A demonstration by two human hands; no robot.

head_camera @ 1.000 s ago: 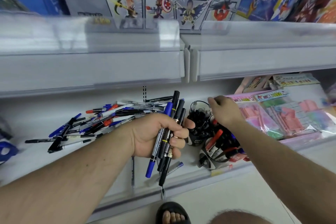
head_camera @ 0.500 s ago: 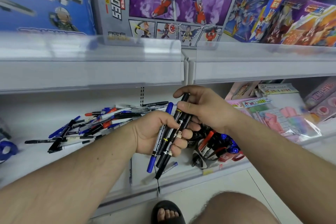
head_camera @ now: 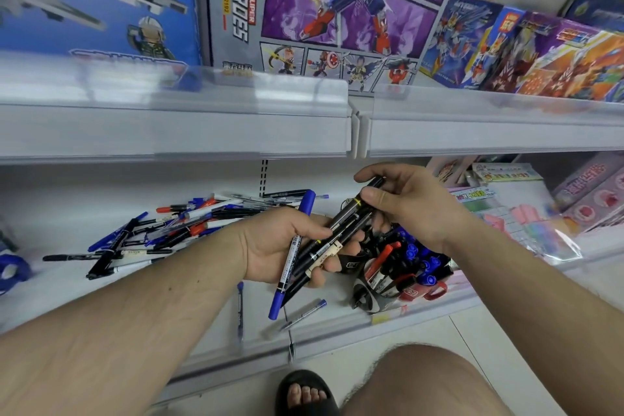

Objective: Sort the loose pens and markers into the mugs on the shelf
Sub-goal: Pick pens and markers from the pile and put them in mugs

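Observation:
My left hand (head_camera: 273, 243) grips a bundle of markers (head_camera: 304, 253), several black ones and one with blue caps, slanting up to the right. My right hand (head_camera: 408, 203) pinches the upper end of a black marker (head_camera: 358, 209) from that bundle between thumb and fingers. Under my hands, mugs (head_camera: 378, 284) stand on the lower shelf, stuffed with red, black and blue-capped pens; my hands partly hide them. A loose pile of pens (head_camera: 162, 233) in black, blue and red lies on the shelf to the left.
Two stray pens (head_camera: 304, 314) lie near the shelf's front lip (head_camera: 256, 355). Pink packaged goods (head_camera: 526, 223) fill the shelf's right side. An upper shelf (head_camera: 175, 125) carries toy boxes. My sandalled foot (head_camera: 304, 395) and knee are below.
My right hand left the mugs, came up to the bundle in my left hand and took hold of a black marker's top end. The view tilted up.

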